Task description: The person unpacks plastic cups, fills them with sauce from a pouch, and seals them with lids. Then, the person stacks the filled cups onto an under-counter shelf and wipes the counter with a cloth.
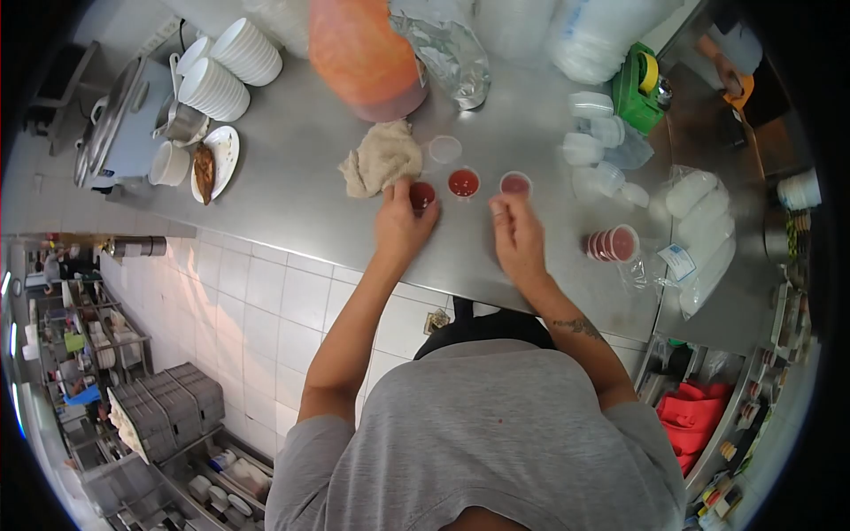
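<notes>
My left hand [404, 228] has its thumb and fingers around a small clear cup of red sauce [422, 196] on the steel counter. Beside it, a second sauce cup [463, 183] stands untouched, its red surface showing. My right hand [518, 234] is closed, fingers curled at the near edge of a third cup [515, 183], which looks paler on top, as if under a lid. Whatever those fingers hold is hidden. A loose clear lid [445, 149] lies behind the cups. Touching distance from my left fingers is a crumpled beige cloth [382, 159].
A large orange-topped container [367, 62] stands behind the cloth. To the right are a stack of filled sauce cups [611, 243], clear empty cups [589, 133] and bagged lids [699, 230]. White bowls [215, 88] and a plate [228, 152] stand left. Another person's hand [730, 81] shows top right.
</notes>
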